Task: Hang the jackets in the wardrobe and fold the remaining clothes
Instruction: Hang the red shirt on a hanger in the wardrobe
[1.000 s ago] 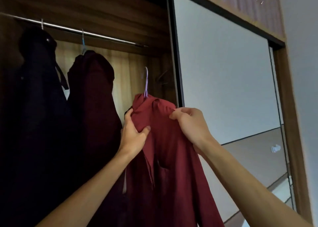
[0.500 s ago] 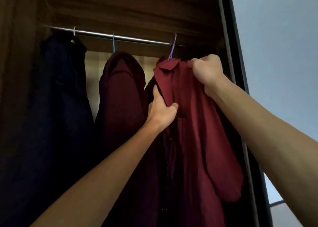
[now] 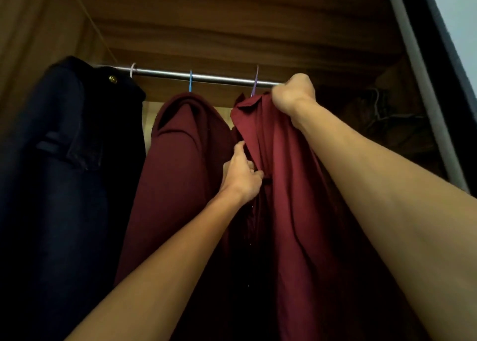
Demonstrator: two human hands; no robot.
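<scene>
- Up at the rail (image 3: 206, 77) inside the wardrobe (image 3: 232, 17), seen from your head camera, your right hand (image 3: 294, 94) is a tight fist bunching the collar end of the red jacket (image 3: 284, 185), right against the bar.
- Your left hand (image 3: 241, 174) sits lower, its fingers (image 3: 254, 169) curled into the jacket's front edge and the thumb pointing up along the cloth.
- The red jacket is on a purple hanger (image 3: 255, 82) whose hook crosses the rail just left of your right fist; whether the hook carries the weight cannot be told.
- Just left of it, a maroon jacket (image 3: 180, 160) hangs on a blue hanger (image 3: 190, 81), touching the red one.
- Farther left, a dark navy jacket (image 3: 64, 160) with a brass button hangs on a pale hanger (image 3: 133, 69).
- Off to your right, the dark door frame (image 3: 426, 82) runs down the edge; what lies in the corner beside it is too dim to name.
</scene>
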